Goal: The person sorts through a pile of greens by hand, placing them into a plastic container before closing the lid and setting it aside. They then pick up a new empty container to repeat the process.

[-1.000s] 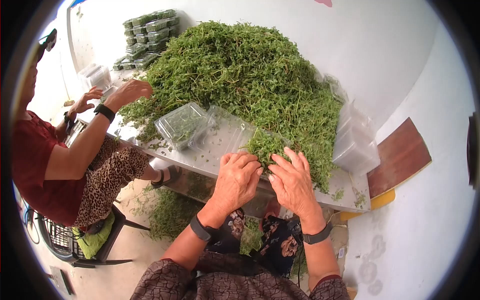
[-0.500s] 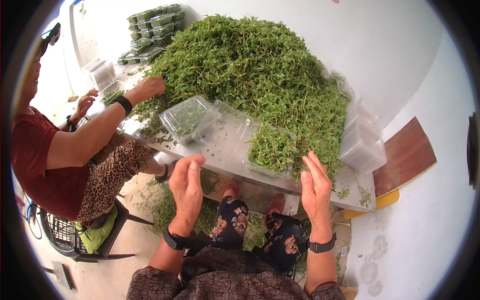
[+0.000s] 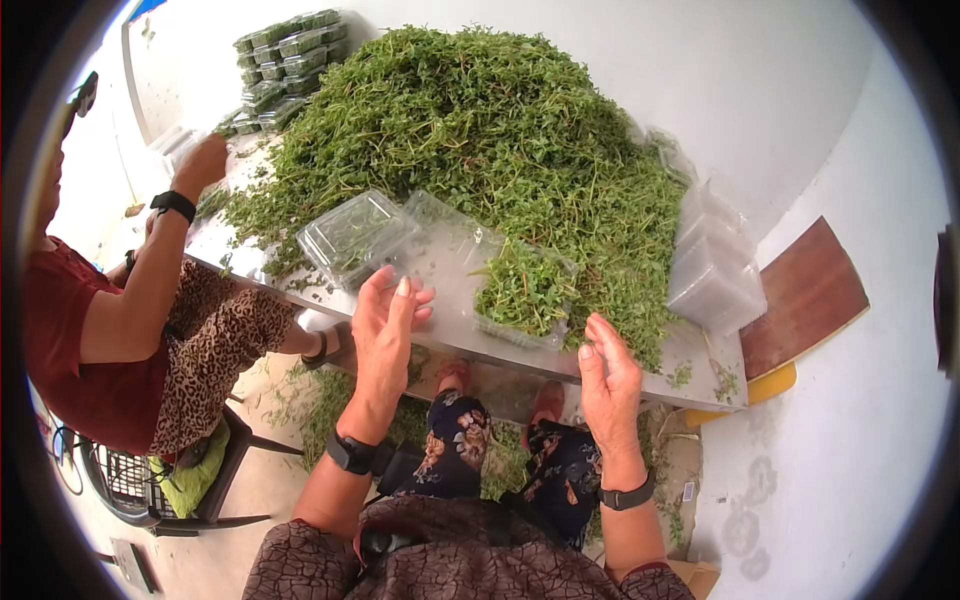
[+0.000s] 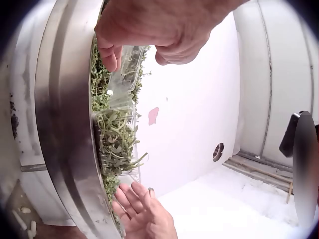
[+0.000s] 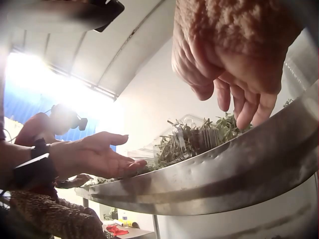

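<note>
My left hand (image 3: 382, 315) hovers over the table's front edge, fingers relaxed and holding nothing. My right hand (image 3: 612, 375) is near the front edge too, fingers extended, nothing in its grasp. Between and beyond them an opened clear plastic clamshell box holds a mound of leafy green stems (image 3: 525, 288), with its clear lid (image 3: 440, 225) folded back to the left. In the left wrist view some stems (image 4: 117, 139) stick out over the box's side. Left of the lid sits another clear clamshell box (image 3: 355, 235) with some greens showing through.
A large heap of greens (image 3: 470, 130) covers the metal table (image 3: 440, 305). Stacked clear boxes (image 3: 715, 270) stand at the right; filled boxes (image 3: 290, 65) are piled at the back left. Another person (image 3: 120, 310) sits at the left. A reddish-brown board (image 3: 810, 300) leans by the wall.
Both hands have let go of the greens in the box and drawn apart toward the table edge; the left has since risen slightly. The other person's arm has moved left, away from the heap.
</note>
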The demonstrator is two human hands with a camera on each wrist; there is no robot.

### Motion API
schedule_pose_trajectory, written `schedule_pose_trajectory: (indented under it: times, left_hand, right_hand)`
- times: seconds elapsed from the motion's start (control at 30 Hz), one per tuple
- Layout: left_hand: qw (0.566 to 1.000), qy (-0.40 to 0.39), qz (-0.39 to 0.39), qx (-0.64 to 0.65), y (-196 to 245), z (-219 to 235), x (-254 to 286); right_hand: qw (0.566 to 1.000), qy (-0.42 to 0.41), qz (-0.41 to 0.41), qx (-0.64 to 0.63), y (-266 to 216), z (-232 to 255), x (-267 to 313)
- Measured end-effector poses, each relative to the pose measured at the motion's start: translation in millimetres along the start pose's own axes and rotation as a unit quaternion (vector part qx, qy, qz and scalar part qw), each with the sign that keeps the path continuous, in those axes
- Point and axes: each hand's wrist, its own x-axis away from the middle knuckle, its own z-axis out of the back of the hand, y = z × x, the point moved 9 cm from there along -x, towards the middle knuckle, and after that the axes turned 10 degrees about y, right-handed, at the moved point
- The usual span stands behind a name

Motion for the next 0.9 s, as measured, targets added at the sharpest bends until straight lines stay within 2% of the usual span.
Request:
schedule_pose_trajectory:
  times: [0.1,0.23,0.3,0.5,0.57,0.6,0.67,0.77,0.83,0.9]
  left_hand:
    - [0.999,0.027,0.035,0.032,-10,-4,-4]
    - [0.997,0.05,0.033,0.055,-13,-2,-3]
    - [0.996,0.045,-0.016,0.08,-7,-1,-4]
    - [0.994,0.049,-0.018,0.093,2,-2,9]
    - [0.993,0.054,-0.043,0.094,9,-3,13]
    - [0.993,0.055,-0.041,0.094,8,-4,14]
    - [0.989,0.04,-0.112,0.084,21,-6,20]
    - [0.987,0.023,-0.133,0.085,35,-13,28]
    - [0.987,0.02,-0.145,0.065,43,-20,35]
    - [0.978,-0.039,-0.202,-0.032,49,-35,42]
  right_hand:
    - [1.0,-0.006,-0.006,-0.005,-1,-5,1]
    - [1.0,-0.006,-0.002,0.001,0,-11,0]
    - [1.0,0.01,0.019,0.013,-3,-9,-4]
    - [0.998,0.006,0.047,0.049,-5,-17,-21]
    - [0.995,-0.002,0.077,0.055,-8,-20,-26]
    - [0.996,-0.01,0.062,0.064,-8,-24,-27]
    - [0.995,-0.023,0.07,0.074,-10,-27,-25]
    - [0.993,-0.026,0.087,0.074,-13,-29,-29]
    - [0.995,-0.025,0.058,0.072,-9,-27,-29]
    - [0.994,-0.02,0.071,0.075,-11,-27,-28]
